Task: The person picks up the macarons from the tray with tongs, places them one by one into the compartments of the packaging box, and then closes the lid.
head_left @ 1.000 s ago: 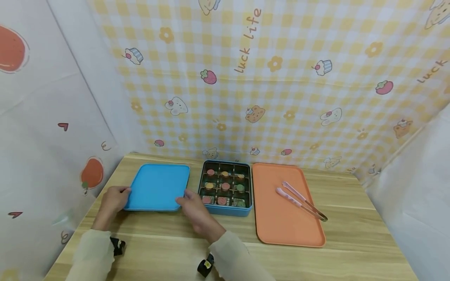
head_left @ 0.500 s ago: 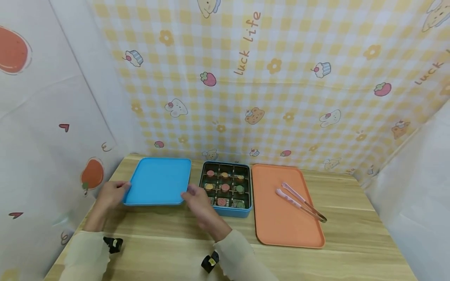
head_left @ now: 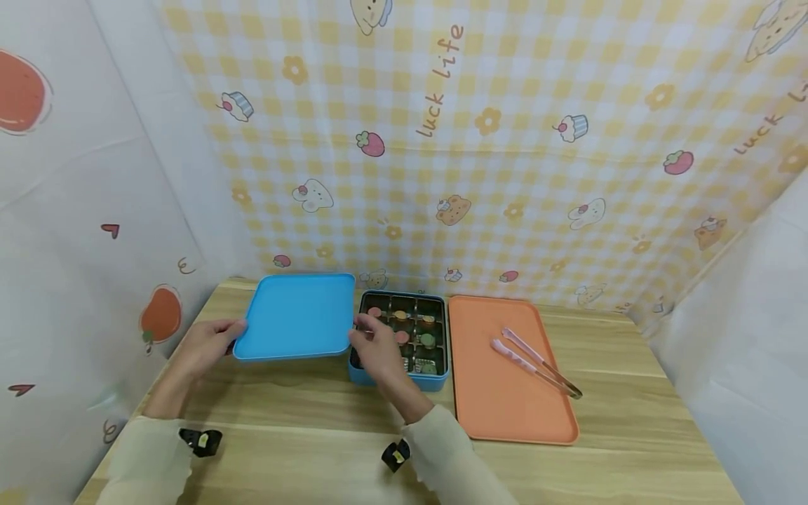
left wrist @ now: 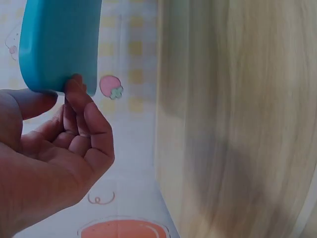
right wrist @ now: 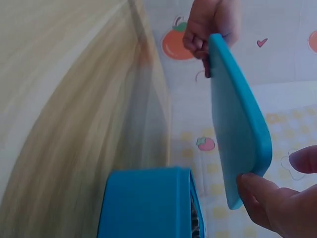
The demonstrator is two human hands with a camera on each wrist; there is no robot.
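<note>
In the head view, a flat blue lid (head_left: 299,315) hangs level above the table, between both hands. My left hand (head_left: 211,344) pinches its left edge, thumb on the rim and fingertips underneath, as the left wrist view shows. At the right edge, my right hand (head_left: 381,351) holds the lid with its fingers under the corner; in the right wrist view its thumb (right wrist: 304,159) looks a little apart from the rim. Just right of the lid stands an open blue box (head_left: 426,382) with a dark divided insert holding round pink, yellow and green pieces. The right hand covers part of it.
An orange tray (head_left: 486,407) lies right of the box, with metal tongs (head_left: 536,365) with pink grips resting across its right side. Behind the wooden table (head_left: 303,435) hangs a yellow checked cloth (head_left: 480,161); white cloth walls stand at both sides.
Both hands have raised the blue lid off the table and carried it rightward to the box's left side. The box, tray and tongs have stayed in place.
</note>
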